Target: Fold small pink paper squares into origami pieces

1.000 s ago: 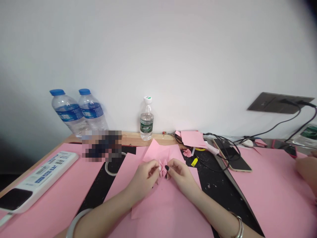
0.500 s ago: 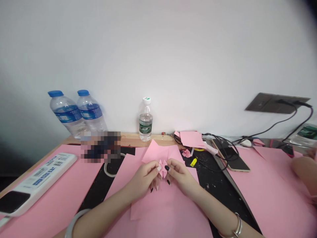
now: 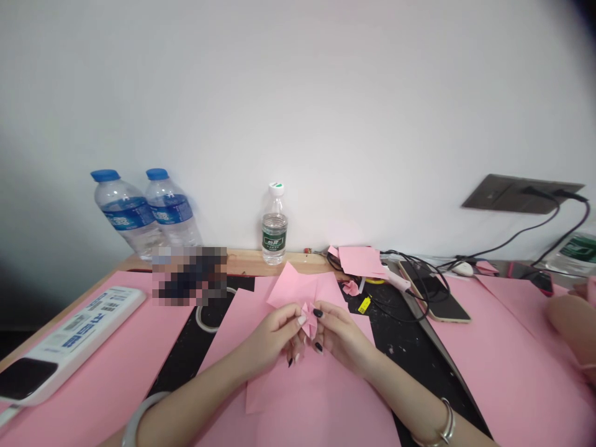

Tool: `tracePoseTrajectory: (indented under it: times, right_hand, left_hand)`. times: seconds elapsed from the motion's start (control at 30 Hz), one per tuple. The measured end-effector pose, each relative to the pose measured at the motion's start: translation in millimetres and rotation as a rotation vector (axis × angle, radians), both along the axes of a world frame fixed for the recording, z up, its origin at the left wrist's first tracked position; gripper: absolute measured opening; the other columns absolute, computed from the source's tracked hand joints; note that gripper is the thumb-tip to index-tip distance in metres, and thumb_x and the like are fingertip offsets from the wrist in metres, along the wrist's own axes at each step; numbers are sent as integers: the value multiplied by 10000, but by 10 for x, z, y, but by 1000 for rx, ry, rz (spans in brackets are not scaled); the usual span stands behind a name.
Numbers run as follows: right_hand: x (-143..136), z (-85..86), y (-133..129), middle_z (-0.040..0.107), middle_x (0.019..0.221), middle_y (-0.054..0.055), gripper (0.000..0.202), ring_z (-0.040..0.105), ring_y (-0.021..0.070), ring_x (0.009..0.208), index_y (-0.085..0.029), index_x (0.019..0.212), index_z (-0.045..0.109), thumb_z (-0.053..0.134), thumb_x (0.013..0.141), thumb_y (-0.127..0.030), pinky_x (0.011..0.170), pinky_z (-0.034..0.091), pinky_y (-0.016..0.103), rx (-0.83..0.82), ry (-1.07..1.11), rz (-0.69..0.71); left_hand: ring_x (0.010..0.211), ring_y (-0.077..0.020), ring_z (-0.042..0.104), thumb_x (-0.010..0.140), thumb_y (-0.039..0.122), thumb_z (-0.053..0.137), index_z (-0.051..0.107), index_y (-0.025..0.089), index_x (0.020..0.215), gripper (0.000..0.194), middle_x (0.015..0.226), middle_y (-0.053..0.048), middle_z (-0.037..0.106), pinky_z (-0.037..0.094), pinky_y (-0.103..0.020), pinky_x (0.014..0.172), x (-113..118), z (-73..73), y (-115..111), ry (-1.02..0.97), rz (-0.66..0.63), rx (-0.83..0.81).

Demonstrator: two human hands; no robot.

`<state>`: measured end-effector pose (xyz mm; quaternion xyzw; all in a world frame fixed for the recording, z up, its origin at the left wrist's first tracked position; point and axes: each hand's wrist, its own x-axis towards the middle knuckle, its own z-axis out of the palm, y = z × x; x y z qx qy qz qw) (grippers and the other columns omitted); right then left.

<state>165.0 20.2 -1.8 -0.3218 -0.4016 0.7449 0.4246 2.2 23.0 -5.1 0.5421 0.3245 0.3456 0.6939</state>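
A small folded pink paper piece is held up between both hands, over the pink sheets in the middle of the table. My left hand pinches its left side with thumb and fingers. On the right side, my right hand grips it between thumb and fingers, dark nails showing. The piece has pointed flaps; its underside is partly hidden by the fingers. Just behind it lie loose pink squares.
Water bottles stand along the wall. Left are a white device and a tape roll. Right are a crumpled pink paper, cables, a phone and another person's arm.
The folded paper has turned and narrowed between my fingers, moving slightly right and down. The fingers of both hands have shifted a little around it.
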Motion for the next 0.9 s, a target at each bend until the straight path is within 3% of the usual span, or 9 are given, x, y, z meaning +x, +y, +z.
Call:
tracePoseTrajectory:
  times: [0.2,0.43,0.57,0.7,0.9]
  right_hand:
    - [-39,-35,-13,434,510,-69,334,422,82,411,-191,655,462,640,768,-450,395,324,197,69,-150,-66]
    - [-58,-99,-25,388,431,-96,389,355,61,334,-196,618,419,630,766,-487,344,227,182,134,-240,-136]
    - [-73,-115,-31,432,426,-85,385,343,49,321,-184,614,439,615,788,-480,349,219,178,184,-266,-130]
    - [-74,-113,-21,498,473,-52,373,401,66,334,-180,618,460,613,791,-474,350,244,188,164,-194,-77]
    - [-67,-129,4,499,503,-35,368,447,87,384,-171,643,489,560,828,-482,353,283,194,149,-174,-33]
  left_hand:
    - [450,-91,534,898,373,466,489,175,750,248,562,22,594,408,-198,455,9,-40,-44,6,2,50]
    - [488,-130,611,867,378,514,503,163,748,246,579,-6,639,479,-235,498,38,-21,-50,-14,11,-46]
    - [436,-119,591,828,396,571,508,152,696,284,538,-20,642,454,-209,447,37,-13,-35,2,6,-60]
    - [484,-118,612,793,364,618,562,132,722,250,658,-65,689,477,-214,482,13,15,-5,-3,-57,-83]
    - [363,-74,488,768,335,623,553,145,667,227,501,12,583,347,-166,358,24,17,-10,6,26,-107]
